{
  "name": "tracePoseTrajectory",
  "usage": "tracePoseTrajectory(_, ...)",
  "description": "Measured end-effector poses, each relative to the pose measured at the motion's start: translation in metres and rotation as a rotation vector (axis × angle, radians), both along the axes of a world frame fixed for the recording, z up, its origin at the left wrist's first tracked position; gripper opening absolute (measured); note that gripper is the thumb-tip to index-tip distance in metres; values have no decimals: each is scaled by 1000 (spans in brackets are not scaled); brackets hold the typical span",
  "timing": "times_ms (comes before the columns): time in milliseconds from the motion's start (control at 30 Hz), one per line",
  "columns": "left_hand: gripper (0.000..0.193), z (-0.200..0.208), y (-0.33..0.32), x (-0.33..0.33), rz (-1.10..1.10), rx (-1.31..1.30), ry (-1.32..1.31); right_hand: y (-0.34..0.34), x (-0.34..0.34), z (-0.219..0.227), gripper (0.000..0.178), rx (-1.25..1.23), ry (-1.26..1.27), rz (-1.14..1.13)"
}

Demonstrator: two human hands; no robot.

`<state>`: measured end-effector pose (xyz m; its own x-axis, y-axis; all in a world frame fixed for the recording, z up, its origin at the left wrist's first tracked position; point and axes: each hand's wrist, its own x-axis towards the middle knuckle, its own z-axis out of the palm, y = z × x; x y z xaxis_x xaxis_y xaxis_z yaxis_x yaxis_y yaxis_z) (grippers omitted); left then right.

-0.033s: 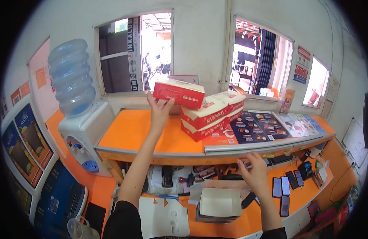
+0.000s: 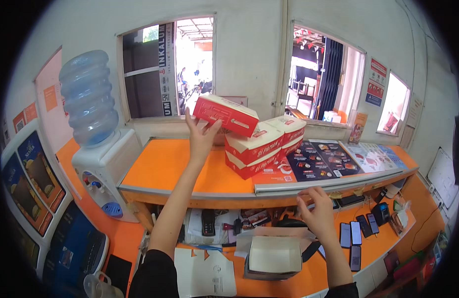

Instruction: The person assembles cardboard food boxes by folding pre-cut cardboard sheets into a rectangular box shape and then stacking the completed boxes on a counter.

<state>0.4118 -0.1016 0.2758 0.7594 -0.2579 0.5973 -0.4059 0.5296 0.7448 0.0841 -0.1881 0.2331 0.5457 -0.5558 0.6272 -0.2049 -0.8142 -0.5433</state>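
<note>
My left hand [image 2: 203, 134] grips the left end of a red and cream cardboard food box [image 2: 224, 115] above the orange counter. The box tilts, its right end low against the top of stacked food boxes [image 2: 253, 151] of the same kind. The thumb presses on its red side, while other fingers are partly hidden. Over the lower shelf, my right hand [image 2: 319, 213] hangs with bent fingers apart and nothing visible in them. Below it to the left are nested open cartons [image 2: 274, 253] with pale insides. A flat unfolded carton [image 2: 204, 273] lies left of those.
Menu sheets [image 2: 321, 159] cover the right of the orange counter [image 2: 165, 161]. Several phones [image 2: 355, 233] lie on the lower shelf at right. A water dispenser [image 2: 105, 154] with a large bottle stands at left, above a clear jug [image 2: 100, 285].
The held box has shifted slightly right and tips a little more, its right end lower. My left hand follows it. My right hand has barely moved.
</note>
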Motion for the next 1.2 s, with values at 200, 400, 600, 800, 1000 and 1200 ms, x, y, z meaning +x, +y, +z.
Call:
tracePoseTrajectory(200, 96, 64, -58, -10, 85, 185, -798, -55, 55, 32, 43, -2, -197, 161)
tracePoseTrajectory(400, 93, 71, -116, -24, 5, 394, -806, -128, 110, 41, 45, -64, -309, 99)
tracePoseTrajectory(600, 117, 49, -97, -4, -76, 796, -763, -249, 172, 12, 56, -100, -216, -65)
tracePoseTrajectory(800, 129, 39, -91, 4, -525, 601, -529, -365, 205, -23, 68, 400, -413, 31)
tracePoseTrajectory(1000, 112, 27, -66, 11, -563, 478, -434, -363, 214, -17, 81, 598, -273, 221)
tracePoseTrajectory(1200, 118, 28, -9, 17, -456, 609, -485, -288, 182, -4, 67, 42, -171, 61)
